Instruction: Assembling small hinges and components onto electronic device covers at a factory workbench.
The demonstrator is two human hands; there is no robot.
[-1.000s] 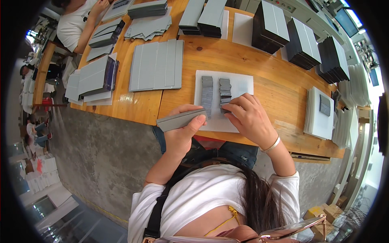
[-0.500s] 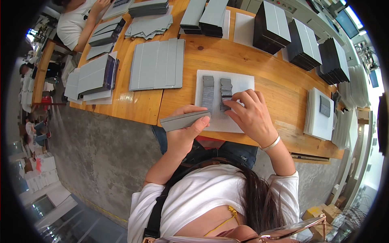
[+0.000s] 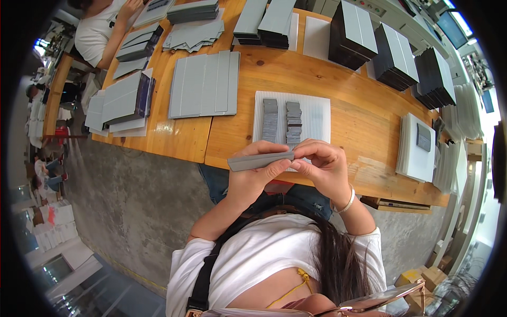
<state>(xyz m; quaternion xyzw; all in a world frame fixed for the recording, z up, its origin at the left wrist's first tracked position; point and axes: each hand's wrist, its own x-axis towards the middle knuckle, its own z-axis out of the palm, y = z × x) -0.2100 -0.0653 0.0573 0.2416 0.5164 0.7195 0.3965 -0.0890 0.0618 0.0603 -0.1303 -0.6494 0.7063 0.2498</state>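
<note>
Wooden table [image 3: 317, 76], two hands [image 3: 249, 179] [image 3: 328, 168] on one grey piece [image 3: 252, 161]

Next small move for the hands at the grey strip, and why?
Probably a light pinch on the right end of the grey strip with the right hand: its thumb and fingertips are at that end, while the left hand supports the strip. Whether the right holds a small piece too, I can't tell.
</note>
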